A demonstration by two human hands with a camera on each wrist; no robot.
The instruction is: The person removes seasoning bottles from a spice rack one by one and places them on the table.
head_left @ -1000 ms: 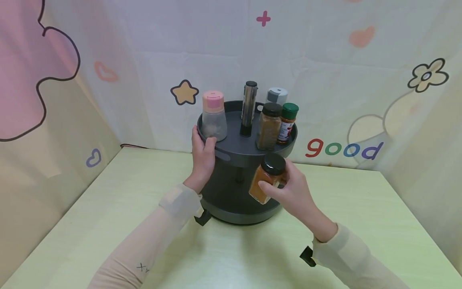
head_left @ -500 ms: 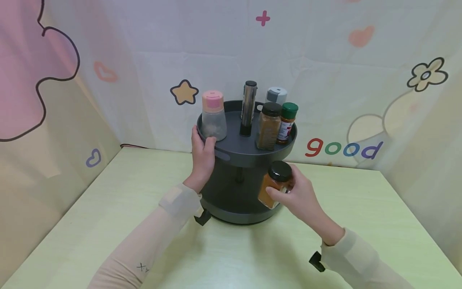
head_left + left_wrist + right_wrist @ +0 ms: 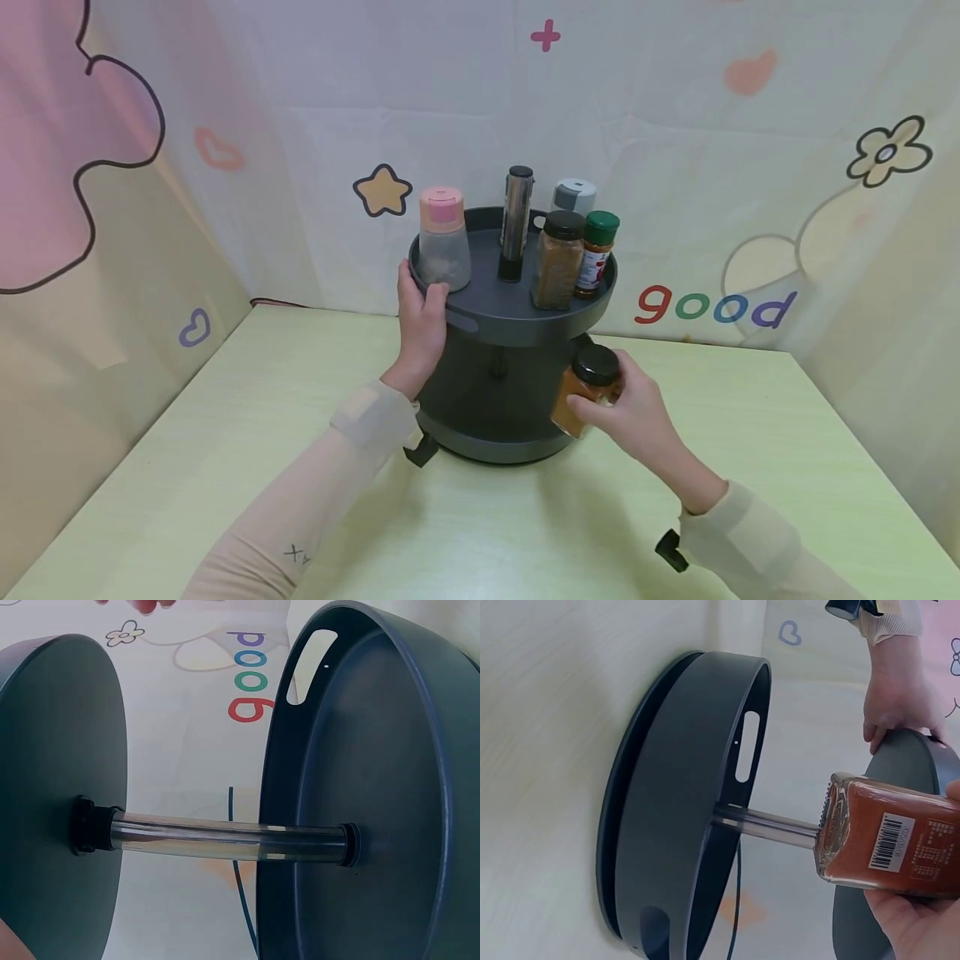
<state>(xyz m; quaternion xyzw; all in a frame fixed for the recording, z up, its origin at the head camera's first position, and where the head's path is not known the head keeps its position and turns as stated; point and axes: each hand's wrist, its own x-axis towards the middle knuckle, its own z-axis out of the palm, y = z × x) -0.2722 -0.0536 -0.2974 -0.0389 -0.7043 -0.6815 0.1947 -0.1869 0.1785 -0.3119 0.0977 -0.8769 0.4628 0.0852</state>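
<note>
My right hand (image 3: 637,408) holds a square glass spice jar (image 3: 573,400) with a black lid and orange-brown powder. The jar is tilted, in front of the right side of a dark grey two-tier turntable rack (image 3: 517,332), below the upper tray's rim. Its barcode label (image 3: 891,842) shows in the right wrist view. My left hand (image 3: 423,329) grips the upper tray's left rim, thumb on top. On that tray stand a pink-capped bottle (image 3: 444,242), a brown spice jar (image 3: 557,262), a green-capped jar (image 3: 596,254) and a grey-white-capped container (image 3: 574,196).
The rack's lower tray (image 3: 375,750) holds nothing in the left wrist view, and a clear post (image 3: 225,838) joins the tiers. A metallic post (image 3: 516,221) rises from the upper tray. Behind the pale table (image 3: 315,358) hangs a printed cloth (image 3: 300,150).
My right hand has carried the orange-brown spice jar to the right and down, away from the rack's middle. My left hand stays on the rim.
</note>
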